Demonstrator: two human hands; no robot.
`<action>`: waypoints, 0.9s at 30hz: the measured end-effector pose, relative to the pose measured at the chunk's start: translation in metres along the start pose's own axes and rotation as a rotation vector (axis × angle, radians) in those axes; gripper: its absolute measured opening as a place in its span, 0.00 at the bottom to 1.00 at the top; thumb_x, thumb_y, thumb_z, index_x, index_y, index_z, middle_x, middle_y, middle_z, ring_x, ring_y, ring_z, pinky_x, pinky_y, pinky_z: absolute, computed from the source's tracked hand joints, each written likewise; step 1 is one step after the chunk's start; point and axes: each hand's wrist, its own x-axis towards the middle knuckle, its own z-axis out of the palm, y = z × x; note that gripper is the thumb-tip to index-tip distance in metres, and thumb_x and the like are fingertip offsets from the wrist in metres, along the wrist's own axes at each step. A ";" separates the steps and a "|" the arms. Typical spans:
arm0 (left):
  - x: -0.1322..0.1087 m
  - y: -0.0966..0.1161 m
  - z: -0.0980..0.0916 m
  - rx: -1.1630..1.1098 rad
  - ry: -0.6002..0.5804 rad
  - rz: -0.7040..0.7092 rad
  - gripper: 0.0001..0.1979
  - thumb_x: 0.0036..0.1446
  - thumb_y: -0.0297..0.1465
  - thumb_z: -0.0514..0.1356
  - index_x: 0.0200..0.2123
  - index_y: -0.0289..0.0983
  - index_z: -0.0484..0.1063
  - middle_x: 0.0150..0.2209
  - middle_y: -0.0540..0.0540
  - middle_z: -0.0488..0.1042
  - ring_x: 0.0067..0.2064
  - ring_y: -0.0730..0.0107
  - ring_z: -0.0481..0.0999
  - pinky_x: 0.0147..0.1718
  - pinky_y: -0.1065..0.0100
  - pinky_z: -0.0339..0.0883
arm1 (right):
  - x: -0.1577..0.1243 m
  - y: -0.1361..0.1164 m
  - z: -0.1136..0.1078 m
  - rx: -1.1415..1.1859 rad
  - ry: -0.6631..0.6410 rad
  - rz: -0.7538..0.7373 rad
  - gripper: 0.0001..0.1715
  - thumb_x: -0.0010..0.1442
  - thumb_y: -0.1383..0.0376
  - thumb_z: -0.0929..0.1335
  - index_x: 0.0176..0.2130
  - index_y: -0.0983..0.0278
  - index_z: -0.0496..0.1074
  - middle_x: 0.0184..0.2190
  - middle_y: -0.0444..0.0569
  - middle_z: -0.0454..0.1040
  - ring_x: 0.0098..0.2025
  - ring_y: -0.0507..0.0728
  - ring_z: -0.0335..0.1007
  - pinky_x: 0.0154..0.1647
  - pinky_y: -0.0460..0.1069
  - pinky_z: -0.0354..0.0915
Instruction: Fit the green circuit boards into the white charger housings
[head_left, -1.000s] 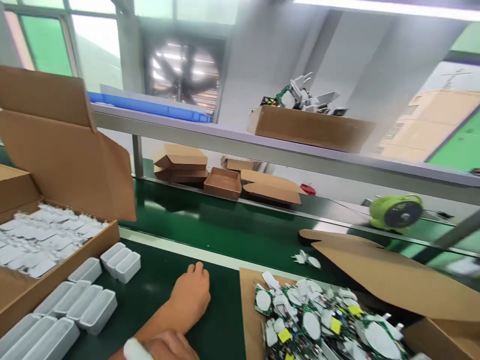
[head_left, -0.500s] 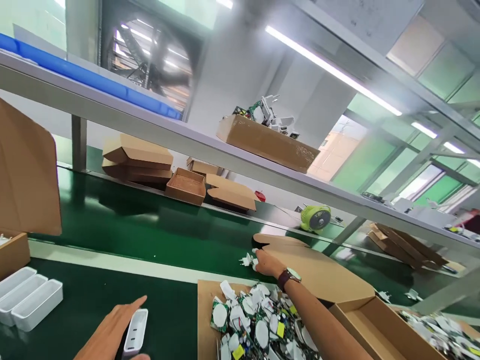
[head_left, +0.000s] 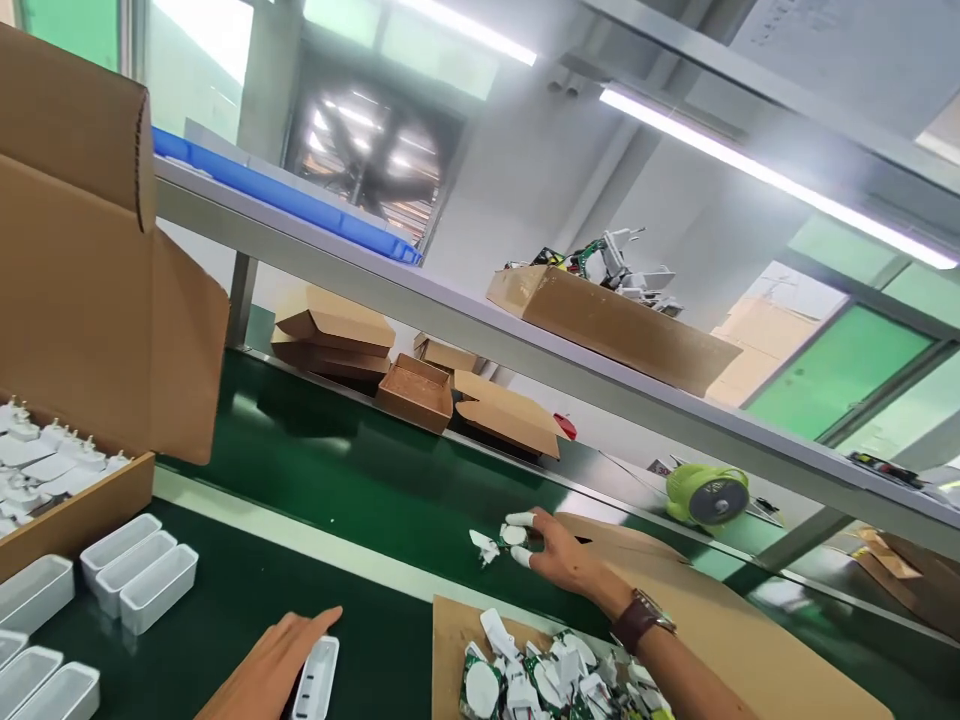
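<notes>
My left hand (head_left: 274,665) is at the bottom, index finger extended along a narrow white plastic housing (head_left: 318,675) with small slots inside. The thumb is out of sight. My right hand (head_left: 559,555), with white covers on two fingertips and a watch on the wrist, is over the green belt (head_left: 375,500). Its thumb and finger pinch a white plug with a small circuit board (head_left: 513,536). Below it, a pile of circuit boards with white parts (head_left: 540,680) lies on cardboard.
White housings (head_left: 159,590) stand in groups at the left beside a carton of white plugs (head_left: 56,460). A shelf (head_left: 465,305) crosses above the belt, carrying a box of boards (head_left: 615,325) and a blue tray (head_left: 300,205). A green fan (head_left: 705,495) stands behind the belt.
The view has swung left, bringing in the carton of plugs. My right hand's thumb and finger now show on either side of the plug's board. My left hand stays at the housing.
</notes>
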 end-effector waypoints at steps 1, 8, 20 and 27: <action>-0.002 0.001 -0.001 -0.013 0.013 -0.005 0.49 0.47 0.49 0.73 0.72 0.58 0.61 0.72 0.45 0.66 0.75 0.30 0.56 0.68 0.31 0.57 | -0.004 -0.016 -0.001 0.039 -0.003 -0.050 0.16 0.64 0.70 0.67 0.51 0.65 0.76 0.47 0.52 0.74 0.48 0.59 0.76 0.55 0.54 0.72; -0.020 0.018 -0.017 -0.065 0.174 0.123 0.41 0.60 0.45 0.65 0.74 0.48 0.56 0.65 0.39 0.71 0.66 0.45 0.72 0.65 0.45 0.67 | -0.053 -0.125 0.033 0.041 -0.172 -0.285 0.18 0.46 0.76 0.69 0.38 0.61 0.76 0.44 0.46 0.71 0.33 0.53 0.69 0.34 0.47 0.67; -0.029 0.024 -0.030 -0.014 0.190 0.195 0.41 0.59 0.38 0.66 0.72 0.42 0.56 0.63 0.37 0.71 0.64 0.48 0.73 0.65 0.48 0.67 | -0.068 -0.170 0.133 0.111 -0.126 -0.244 0.44 0.54 0.67 0.72 0.68 0.71 0.64 0.59 0.65 0.72 0.60 0.71 0.68 0.63 0.62 0.66; -0.031 0.026 -0.034 -0.028 0.115 0.156 0.47 0.56 0.36 0.69 0.74 0.43 0.52 0.66 0.37 0.68 0.66 0.50 0.70 0.67 0.50 0.64 | -0.075 -0.156 0.174 0.241 -0.019 -0.289 0.45 0.53 0.77 0.66 0.69 0.64 0.64 0.55 0.56 0.73 0.59 0.63 0.69 0.64 0.58 0.67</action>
